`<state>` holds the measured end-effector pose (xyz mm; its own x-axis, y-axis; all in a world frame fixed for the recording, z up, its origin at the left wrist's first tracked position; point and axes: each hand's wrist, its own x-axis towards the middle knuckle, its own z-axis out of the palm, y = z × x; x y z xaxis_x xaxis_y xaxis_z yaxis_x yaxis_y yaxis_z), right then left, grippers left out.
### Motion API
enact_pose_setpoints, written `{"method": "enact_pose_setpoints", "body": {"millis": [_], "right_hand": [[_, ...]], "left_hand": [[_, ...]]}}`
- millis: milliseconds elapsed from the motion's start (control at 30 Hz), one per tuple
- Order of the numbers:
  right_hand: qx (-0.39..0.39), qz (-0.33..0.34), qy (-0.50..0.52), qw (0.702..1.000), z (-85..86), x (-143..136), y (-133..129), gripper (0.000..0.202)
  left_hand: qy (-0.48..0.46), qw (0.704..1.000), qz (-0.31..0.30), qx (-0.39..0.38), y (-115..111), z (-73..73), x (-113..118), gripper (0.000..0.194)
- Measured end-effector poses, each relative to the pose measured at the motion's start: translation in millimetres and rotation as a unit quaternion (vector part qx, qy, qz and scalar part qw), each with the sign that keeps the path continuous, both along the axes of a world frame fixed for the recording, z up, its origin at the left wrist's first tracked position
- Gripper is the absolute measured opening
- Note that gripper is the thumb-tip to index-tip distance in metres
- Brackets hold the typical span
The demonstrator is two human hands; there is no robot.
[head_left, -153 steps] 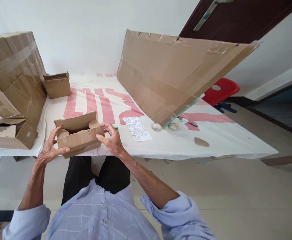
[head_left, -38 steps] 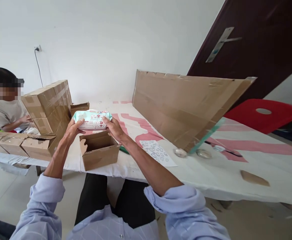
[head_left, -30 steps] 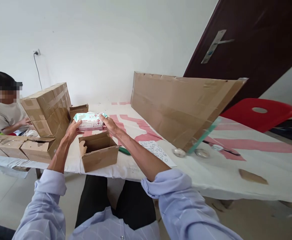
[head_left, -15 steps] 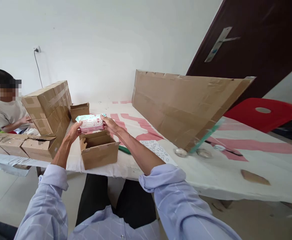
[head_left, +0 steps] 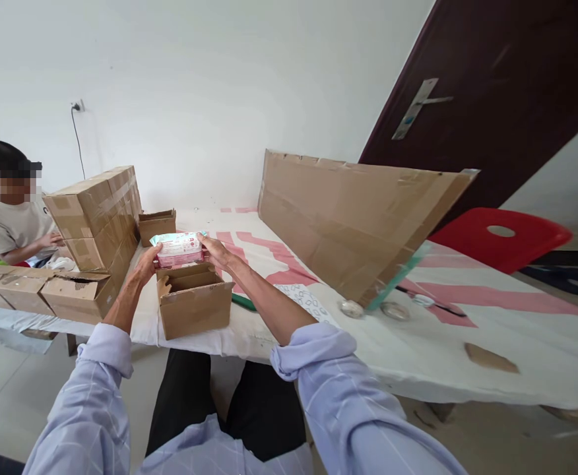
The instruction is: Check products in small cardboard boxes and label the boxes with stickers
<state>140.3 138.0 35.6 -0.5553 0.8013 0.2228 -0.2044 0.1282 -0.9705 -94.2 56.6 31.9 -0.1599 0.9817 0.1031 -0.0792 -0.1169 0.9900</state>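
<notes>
Between my hands is a pack of wet wipes (head_left: 179, 249), white and pink with mint-green ends. My left hand (head_left: 148, 261) grips its left end and my right hand (head_left: 213, 249) its right end, thumbs on top. The pack is held just above and behind an open cardboard box (head_left: 194, 311), which stands near the table's front edge. What lies inside that box is hidden by its front wall. Behind the pack stands a smaller open cardboard box (head_left: 157, 227).
Stacked taped boxes (head_left: 91, 214) rise at the left, with a row of boxes (head_left: 71, 297) before them. A person (head_left: 16, 221) sits beyond. A large cardboard sheet (head_left: 348, 221), tape rolls (head_left: 351, 308), a printed paper (head_left: 301, 298) and a cardboard scrap (head_left: 491, 357) are to the right.
The view has turned slightly, so the door, sheet and red chair appear further left and lower. Both hands still hold the wipes pack in nearly the same place above the box.
</notes>
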Motion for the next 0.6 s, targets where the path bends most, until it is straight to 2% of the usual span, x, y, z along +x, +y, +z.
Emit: {"method": "enact_pose_setpoints", "body": {"millis": [67, 167, 400, 500, 600], "right_hand": [[0.005, 0.016, 0.014, 1.000, 3.8, 0, 0, 0.069], [0.004, -0.001, 0.035, 0.999, 16.2, 1, 1, 0.071], [0.063, -0.009, 0.095, 0.993, 61.4, 12, -12, 0.080], [0.083, -0.016, 0.115, 0.990, 74.2, 18, -22, 0.082], [0.106, -0.025, 0.135, 0.985, 79.9, 22, -29, 0.083]], "left_hand": [[0.011, 1.000, 0.008, 0.004, 0, 9.7, -1, 0.075], [0.025, 0.999, 0.016, 0.025, -2, 30.7, -2, 0.077], [0.070, 0.987, 0.006, 0.141, -24, 83.7, 9, 0.071], [0.079, 0.981, -0.014, 0.178, -39, 100.0, 19, 0.065], [0.072, 0.979, -0.026, 0.190, -50, 110.0, 27, 0.064]]}}
